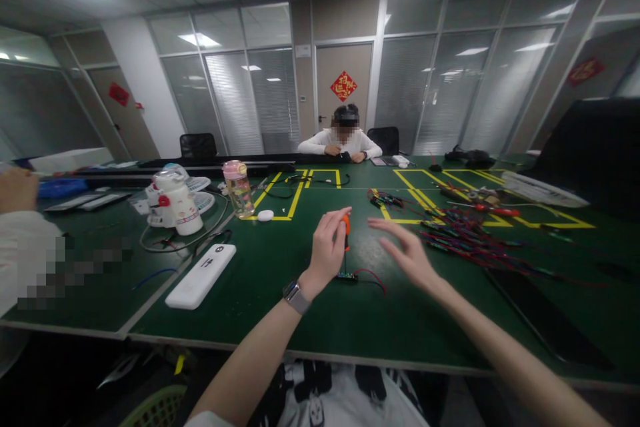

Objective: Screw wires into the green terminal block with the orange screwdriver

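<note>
My left hand (pixel 330 250) is closed around a screwdriver (pixel 346 224) with an orange handle, held upright. The shaft points down at a small green circuit board (pixel 350 276) on the table, and the hand partly hides the board. A red and black wire pair (pixel 376 275) curls out of the board's right end. To the right, my right hand (pixel 413 257) hovers above the green table (pixel 400 320), fingers spread and holding nothing. Further right lies a pile of similar boards with red and black wires (pixel 465 237).
Left of my hands lie a white power bank (pixel 201 277), a white earphone case (pixel 265 215), a pink-lidded bottle (pixel 239 188) and a white bottle (pixel 183 203). A dark flat panel (pixel 547 317) is at right. One person (pixel 345 137) sits opposite; another's sleeve (pixel 30 247) is at left.
</note>
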A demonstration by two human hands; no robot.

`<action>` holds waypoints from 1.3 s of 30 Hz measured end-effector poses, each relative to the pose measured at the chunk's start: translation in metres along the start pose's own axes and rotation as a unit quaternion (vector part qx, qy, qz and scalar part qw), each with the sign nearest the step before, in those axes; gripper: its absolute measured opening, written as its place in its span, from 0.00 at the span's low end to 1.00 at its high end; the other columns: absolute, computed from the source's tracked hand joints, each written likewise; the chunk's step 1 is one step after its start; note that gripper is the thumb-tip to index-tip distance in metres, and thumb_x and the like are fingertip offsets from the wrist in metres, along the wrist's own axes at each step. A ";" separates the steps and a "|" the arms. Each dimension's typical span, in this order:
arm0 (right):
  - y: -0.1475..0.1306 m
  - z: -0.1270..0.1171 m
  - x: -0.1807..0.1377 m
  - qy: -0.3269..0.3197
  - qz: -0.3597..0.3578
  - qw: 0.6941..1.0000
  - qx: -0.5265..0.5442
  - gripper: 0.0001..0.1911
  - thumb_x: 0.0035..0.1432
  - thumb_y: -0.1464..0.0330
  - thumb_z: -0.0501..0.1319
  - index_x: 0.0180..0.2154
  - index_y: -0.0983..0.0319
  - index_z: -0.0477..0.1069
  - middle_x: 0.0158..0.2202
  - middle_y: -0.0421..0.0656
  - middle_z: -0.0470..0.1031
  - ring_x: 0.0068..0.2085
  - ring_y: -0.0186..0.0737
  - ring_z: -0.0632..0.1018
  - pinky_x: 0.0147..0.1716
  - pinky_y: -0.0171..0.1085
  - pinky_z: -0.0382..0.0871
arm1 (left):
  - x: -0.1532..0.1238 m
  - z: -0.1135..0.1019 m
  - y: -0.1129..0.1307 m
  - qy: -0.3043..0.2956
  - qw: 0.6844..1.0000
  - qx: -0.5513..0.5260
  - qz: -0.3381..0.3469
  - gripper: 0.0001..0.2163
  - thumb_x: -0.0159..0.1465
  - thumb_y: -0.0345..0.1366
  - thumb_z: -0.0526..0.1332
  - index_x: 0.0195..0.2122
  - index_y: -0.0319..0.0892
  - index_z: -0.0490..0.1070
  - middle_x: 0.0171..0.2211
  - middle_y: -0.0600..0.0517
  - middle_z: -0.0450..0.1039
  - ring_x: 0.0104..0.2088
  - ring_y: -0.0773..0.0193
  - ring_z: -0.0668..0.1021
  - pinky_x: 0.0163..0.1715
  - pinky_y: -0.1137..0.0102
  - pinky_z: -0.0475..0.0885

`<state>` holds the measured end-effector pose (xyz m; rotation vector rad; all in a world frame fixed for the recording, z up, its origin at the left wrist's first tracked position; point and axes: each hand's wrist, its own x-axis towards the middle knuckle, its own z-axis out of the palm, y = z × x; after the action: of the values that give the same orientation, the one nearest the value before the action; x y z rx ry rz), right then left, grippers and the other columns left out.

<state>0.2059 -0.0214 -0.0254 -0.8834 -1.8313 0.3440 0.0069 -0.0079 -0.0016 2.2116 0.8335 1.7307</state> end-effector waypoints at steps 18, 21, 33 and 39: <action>0.026 0.052 -0.015 -0.187 0.106 0.977 -0.008 0.05 0.47 0.66 0.70 0.30 0.57 0.81 0.47 0.47 0.80 0.52 0.51 0.77 0.62 0.60 0.48 | 0.010 -0.003 -0.008 0.047 0.993 -0.074 -0.080 0.06 0.61 0.34 0.64 0.39 0.42 0.77 0.36 0.50 0.71 0.37 0.64 0.75 0.38 0.70 0.72; 0.023 0.054 -0.015 -0.185 0.104 0.977 -0.014 0.07 0.46 0.65 0.71 0.32 0.57 0.81 0.47 0.48 0.80 0.51 0.52 0.77 0.61 0.61 0.48 | 0.009 -0.003 -0.005 0.011 0.990 -0.110 -0.084 0.10 0.67 0.34 0.56 0.46 0.43 0.76 0.44 0.47 0.73 0.44 0.62 0.76 0.44 0.68 0.71; 0.022 0.058 -0.014 -0.178 0.125 0.976 -0.024 0.06 0.49 0.62 0.69 0.31 0.55 0.82 0.47 0.46 0.80 0.53 0.52 0.75 0.62 0.61 0.47 | 0.007 -0.002 -0.003 0.008 0.995 -0.082 -0.058 0.09 0.64 0.35 0.61 0.44 0.45 0.77 0.37 0.50 0.70 0.38 0.64 0.74 0.40 0.70 0.71; 0.019 0.056 -0.013 -0.184 0.135 0.973 -0.022 0.06 0.50 0.62 0.69 0.32 0.54 0.82 0.47 0.46 0.80 0.53 0.52 0.75 0.62 0.61 0.47 | 0.008 -0.003 -0.004 -0.044 0.987 -0.136 -0.069 0.14 0.68 0.34 0.54 0.52 0.44 0.72 0.44 0.47 0.74 0.43 0.62 0.76 0.45 0.68 0.71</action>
<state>0.1666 -0.0084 -0.0698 -1.1637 -2.0614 0.6788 0.0038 -0.0005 0.0042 1.9865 0.6662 1.5663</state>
